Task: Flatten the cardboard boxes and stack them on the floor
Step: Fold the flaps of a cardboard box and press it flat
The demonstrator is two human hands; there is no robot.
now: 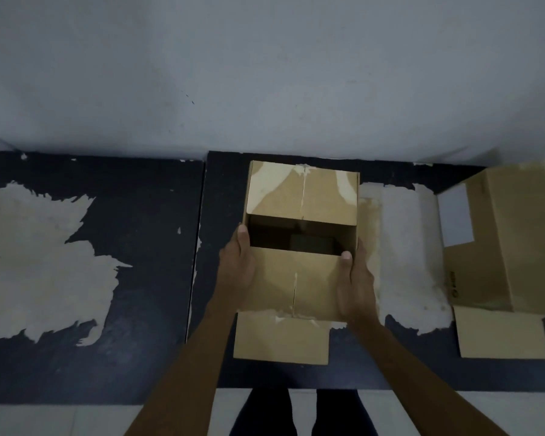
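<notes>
While both hands hold it, box (299,247): on the dark floor (151,247) before the wall (265,73), top gaping
Left hand (238,272): clasps left edge, thumb at the opening
Right hand (354,284): clasps right edge, thumb on flap
Second box (501,247): apart, rightward, lying open
Free floor: leftward

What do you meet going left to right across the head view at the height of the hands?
Worn patch of floor → left hand → cardboard box held between both hands → right hand → flattened cardboard lying on the floor at the right edge.
</notes>
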